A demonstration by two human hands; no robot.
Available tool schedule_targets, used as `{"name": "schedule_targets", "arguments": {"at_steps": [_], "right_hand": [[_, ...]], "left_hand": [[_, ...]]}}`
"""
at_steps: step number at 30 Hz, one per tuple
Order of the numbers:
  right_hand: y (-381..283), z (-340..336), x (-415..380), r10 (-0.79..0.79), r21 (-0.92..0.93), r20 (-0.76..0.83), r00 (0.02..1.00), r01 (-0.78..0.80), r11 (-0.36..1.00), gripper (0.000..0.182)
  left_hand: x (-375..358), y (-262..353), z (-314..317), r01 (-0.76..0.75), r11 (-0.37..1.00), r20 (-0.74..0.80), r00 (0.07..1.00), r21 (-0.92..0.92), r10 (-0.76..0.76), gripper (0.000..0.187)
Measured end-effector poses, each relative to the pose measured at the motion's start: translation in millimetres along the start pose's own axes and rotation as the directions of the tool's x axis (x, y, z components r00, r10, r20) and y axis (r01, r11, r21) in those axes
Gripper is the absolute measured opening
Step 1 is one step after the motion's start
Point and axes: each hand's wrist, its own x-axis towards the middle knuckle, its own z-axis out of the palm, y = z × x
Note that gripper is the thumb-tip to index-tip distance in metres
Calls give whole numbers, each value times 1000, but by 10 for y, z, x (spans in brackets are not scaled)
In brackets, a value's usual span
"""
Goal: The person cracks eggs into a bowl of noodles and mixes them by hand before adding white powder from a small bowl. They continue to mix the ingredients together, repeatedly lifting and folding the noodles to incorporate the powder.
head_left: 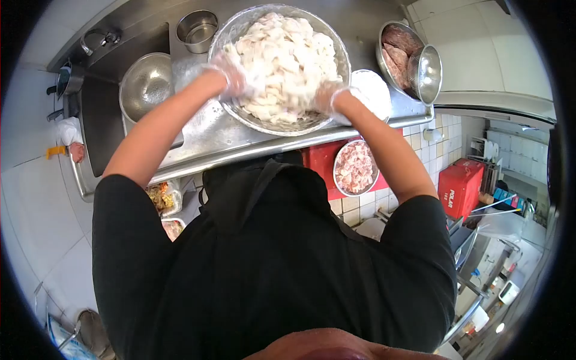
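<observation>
A large round metal bowl (343, 54) stands on the steel counter (207, 129), heaped with pale, whitish sliced pieces (285, 54). At the bowl's left side is my left hand (235, 77), in a clear plastic glove, its fingers against the pieces and blurred. My right hand (329, 96), gloved the same way, is at the lower right of the heap, its fingertips smeared by motion and partly sunk among the pieces. Whether either hand grips anything cannot be made out.
Left of the bowl are a sink (108, 120), a metal bowl (146, 87) and a small steel pot (197, 31). A white round container (373, 93) and a bowl of meat (397, 51) stand right. Below, a bowl of chopped meat (355, 169) sits over red.
</observation>
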Motion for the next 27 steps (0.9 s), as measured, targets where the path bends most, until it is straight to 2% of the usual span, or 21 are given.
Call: {"name": "schedule_targets", "arguments": {"at_steps": [1, 2, 3, 4, 5, 6, 7, 8, 10, 11, 12, 13, 14, 17, 19, 20, 22, 24, 27], "right_hand": [[-90, 46, -12, 6, 68, 42, 999, -9, 998, 38], [-154, 220, 102, 22, 129, -85, 996, -11, 992, 38], [-241, 494, 280, 47, 189, -210, 977, -6, 982, 38], [-301, 666, 410, 79, 245, -332, 940, 4, 970, 38], [-339, 716, 484, 122, 295, -370, 921, -8, 956, 39], [-410, 743, 540, 166, 345, -403, 900, -19, 938, 40], [-484, 675, 554, 213, 395, -432, 876, -28, 918, 41], [-495, 568, 585, 122, 355, -305, 945, -6, 935, 43], [-516, 501, 650, 148, 405, -285, 947, -21, 914, 44], [-518, 494, 693, 181, 458, -318, 931, -16, 889, 44], [-515, 491, 725, 223, 521, -350, 910, -8, 853, 45], [-506, 491, 747, 271, 593, -381, 884, 9, 805, 45], [-505, 511, 728, 322, 659, -403, 857, 28, 752, 45], [-563, 506, 645, 454, 789, -451, 768, 106, 605, 47], [-584, 457, 594, 515, 803, -504, 694, 155, 576, 48], [-565, 404, 580, 529, 788, -542, 653, 176, 590, 49], [-466, 280, 536, 512, 694, -656, 555, 176, 698, 50], [-320, 154, 441, 425, 530, -778, 462, 122, 839, 51], [-57, -108, 234, 189, 227, -895, 405, 48, 973, 53]], "left_hand": [[-66, 81, 105, -4, 1000, -125, 992, -13, 3, 56], [-133, 163, 211, -12, 1000, -247, 969, -25, 5, 56], [-110, 273, 257, 47, 993, -198, 978, -111, -68, 56], [-60, 333, 268, 110, 975, -146, 979, -192, -140, 56], [34, 326, 258, 124, 957, 131, 987, -263, -92, 54], [149, 301, 253, 156, 931, 394, 919, -329, -14, 52], [234, 264, 265, 202, 902, 618, 782, -382, 86, 50], [286, 242, 334, 172, 886, 586, 800, -431, 130, 46], [348, 249, 540, 109, 847, 507, 838, -520, 203, 39], [320, 275, 627, 375, 565, 496, 865, -735, 70, 36], [274, 298, 699, 525, 160, 523, 850, -836, -57, 32], [254, 313, 801, 528, -279, 580, 800, -802, -153, 28], [302, 293, 1045, 467, -335, 531, 838, -818, -128, 27], [288, 340, 648, 562, -70, 562, 794, -824, -233, 30], [342, 374, 807, 283, -30, 269, 868, -959, -418, 34], [386, 425, 802, 53, 21, 35, 852, -998, -522, 35], [390, 430, 443, -126, 234, -247, 745, -964, -620, 38], [384, 357, 98, -17, 480, -359, 688, -877, -631, 44], [396, 58, 86, -49, 779, -450, 838, -625, -308, 44]]}}
